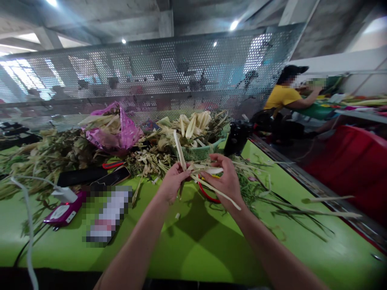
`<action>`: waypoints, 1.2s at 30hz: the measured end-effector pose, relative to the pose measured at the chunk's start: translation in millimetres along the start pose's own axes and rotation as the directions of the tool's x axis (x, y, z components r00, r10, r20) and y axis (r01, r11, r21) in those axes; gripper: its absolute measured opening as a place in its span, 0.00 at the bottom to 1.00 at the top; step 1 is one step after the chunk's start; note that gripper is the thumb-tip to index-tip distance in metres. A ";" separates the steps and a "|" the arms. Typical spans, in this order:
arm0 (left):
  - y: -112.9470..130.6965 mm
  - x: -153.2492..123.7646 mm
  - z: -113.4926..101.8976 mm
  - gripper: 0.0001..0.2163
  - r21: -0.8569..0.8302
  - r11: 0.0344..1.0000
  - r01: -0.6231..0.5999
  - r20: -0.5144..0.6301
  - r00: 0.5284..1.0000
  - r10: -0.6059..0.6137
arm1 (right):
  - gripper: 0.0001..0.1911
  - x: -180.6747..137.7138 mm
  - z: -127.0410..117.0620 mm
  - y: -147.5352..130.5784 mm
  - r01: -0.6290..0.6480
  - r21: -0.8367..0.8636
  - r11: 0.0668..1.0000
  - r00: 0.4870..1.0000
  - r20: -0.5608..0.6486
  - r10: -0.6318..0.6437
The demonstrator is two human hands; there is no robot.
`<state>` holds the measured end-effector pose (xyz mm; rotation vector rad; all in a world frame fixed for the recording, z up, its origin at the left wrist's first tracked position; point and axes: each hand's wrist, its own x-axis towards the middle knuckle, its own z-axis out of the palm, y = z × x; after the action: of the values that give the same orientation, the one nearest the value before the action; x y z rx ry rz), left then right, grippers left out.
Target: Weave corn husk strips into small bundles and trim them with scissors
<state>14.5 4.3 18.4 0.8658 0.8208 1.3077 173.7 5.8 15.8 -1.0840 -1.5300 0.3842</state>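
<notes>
Forearms point(136, 241), hands point(226, 181) holding husks point(179, 151), pixelated screen point(110, 215)

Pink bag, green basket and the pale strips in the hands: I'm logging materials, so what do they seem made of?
Pink bag: probably thin, glossy plastic, judging by shiny creases. Green basket: likely moulded plastic, given its regular holes; finish unclear. Pale strips: apparently dried plant leaf or husk, matt and fibrous-looking.

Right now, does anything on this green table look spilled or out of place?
Mildly: a small pale scrap lies by itself on the table, on the near side of the left hand, and two pale stalks lie loose off to the right, apart from the green basket.
</notes>
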 end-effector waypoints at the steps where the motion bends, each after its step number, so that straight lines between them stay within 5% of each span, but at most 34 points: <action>1: 0.3 0.4 -0.3 0.12 0.003 1.000 -0.010 -0.008 1.000 0.010 | 0.23 0.4 -2.4 -1.5 0.123 -0.143 0.982 0.992 -0.016 -0.126; 5: 2.5 1.6 -2.2 0.11 0.013 0.999 -0.044 -0.046 0.998 0.044 | 0.13 -1.5 -9.5 -13.3 0.387 -0.430 0.816 0.922 0.164 -0.352; 11: 1.4 3.6 -7.3 0.12 0.063 0.996 -0.067 -0.047 0.996 0.070 | 0.06 -0.7 -8.4 -16.7 0.469 -0.265 0.843 0.869 0.307 -0.387; 17: 0.9 4.4 -8.4 0.09 0.255 0.962 -0.100 0.118 0.990 0.072 | 0.08 -0.6 -0.9 -1.8 0.184 -0.020 0.983 0.956 0.236 -0.174; 22: 3.5 -1.5 -2.6 0.05 0.305 0.946 -0.106 0.215 0.976 0.040 | 0.13 -2.7 3.4 1.3 -0.093 0.082 0.992 0.979 0.189 0.076; 32: -4.2 2.3 -4.4 0.11 0.257 0.957 -0.134 0.125 0.987 0.105 | 0.16 -5.6 7.1 -2.9 -0.268 0.275 0.923 0.963 0.112 0.247; 36: -3.3 2.8 -6.6 0.13 0.163 0.983 -0.087 0.047 0.996 0.081 | 0.15 -6.0 8.8 -5.9 -0.467 0.347 0.813 0.879 0.281 0.385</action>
<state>10.4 7.3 12.4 1.0642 0.8778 1.3050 162.7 0.8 14.1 -1.0705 -1.2787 1.1079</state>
